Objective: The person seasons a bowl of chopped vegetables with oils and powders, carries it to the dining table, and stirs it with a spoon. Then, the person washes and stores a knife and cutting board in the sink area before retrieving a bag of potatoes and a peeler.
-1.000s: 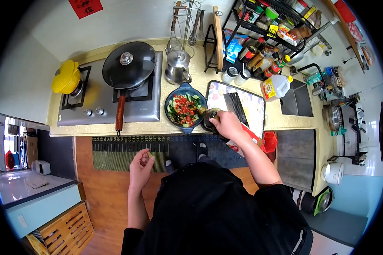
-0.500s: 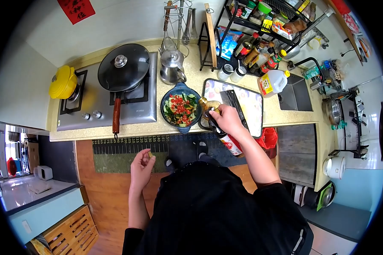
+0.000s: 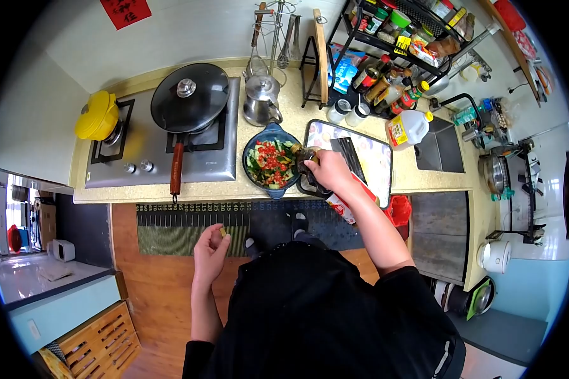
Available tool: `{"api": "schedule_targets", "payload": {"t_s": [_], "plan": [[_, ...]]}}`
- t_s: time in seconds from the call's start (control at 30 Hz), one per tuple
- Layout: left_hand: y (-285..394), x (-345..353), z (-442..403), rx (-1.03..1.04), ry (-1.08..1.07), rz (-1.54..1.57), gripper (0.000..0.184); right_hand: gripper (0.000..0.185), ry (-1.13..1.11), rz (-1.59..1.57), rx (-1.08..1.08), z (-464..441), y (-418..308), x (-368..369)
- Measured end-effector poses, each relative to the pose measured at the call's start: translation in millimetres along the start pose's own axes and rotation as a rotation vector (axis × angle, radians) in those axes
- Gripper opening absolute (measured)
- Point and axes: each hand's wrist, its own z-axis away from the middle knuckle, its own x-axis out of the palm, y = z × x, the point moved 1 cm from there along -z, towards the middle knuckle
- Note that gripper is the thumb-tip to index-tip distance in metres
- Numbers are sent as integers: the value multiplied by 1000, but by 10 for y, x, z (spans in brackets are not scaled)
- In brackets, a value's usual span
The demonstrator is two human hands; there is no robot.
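Note:
My right hand grips a dark sauce bottle with a red and white label round its neck end. The bottle is tipped, its mouth at the right rim of a blue bowl. In the bowl lie chopped red chilies and green cucumber pieces. Whether liquid is flowing out I cannot make out. My left hand is held low in front of the counter, with a small yellowish cap pinched between thumb and fingers. A knife with a dark blade lies on the patterned cutting board, partly behind my right hand.
Left of the bowl, a lidded black pan and a yellow pot stand on the gas stove. A metal pot is behind the bowl. A plastic jug stands near the sink; a rack of seasonings is behind.
My right hand has shifted slightly, bringing the bottle's mouth to the bowl's rim, and the bottle lies flatter. My left hand keeps its pinch. The view has turned slightly.

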Motion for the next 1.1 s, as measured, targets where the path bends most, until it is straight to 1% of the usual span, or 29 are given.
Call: {"api": "schedule_targets", "payload": {"t_s": [0.1,0.2,0.4,0.5,0.6,0.63,0.73,0.87,1.03,1.1], "plan": [[-11,-9,14,-25,8,18,30,38,-32,41,13,-14,-99,-20],[-49,-16,15,-6,9,34,30,38,-47,41,34,3,-189,-65],[-64,-44,25,-7,4,29,30,37,-21,-82,8,97,-136,-73],[-65,-41,17,-14,1,47,30,36,50,-214,-4,254,-49,-110],[10,-7,1,-14,-7,35,30,33,88,-416,16,407,103,-105],[40,12,-9,-16,-13,30,30,31,95,-592,13,453,162,-66],[128,67,-49,-9,-37,9,31,30,102,-713,-3,569,166,-90],[142,94,-105,6,-74,-26,31,29,109,-514,-22,625,222,33],[66,88,-114,3,-95,6,32,36,110,-413,-27,582,152,130],[38,67,-101,-4,-97,24,32,33,89,-344,-35,530,107,150]]}}
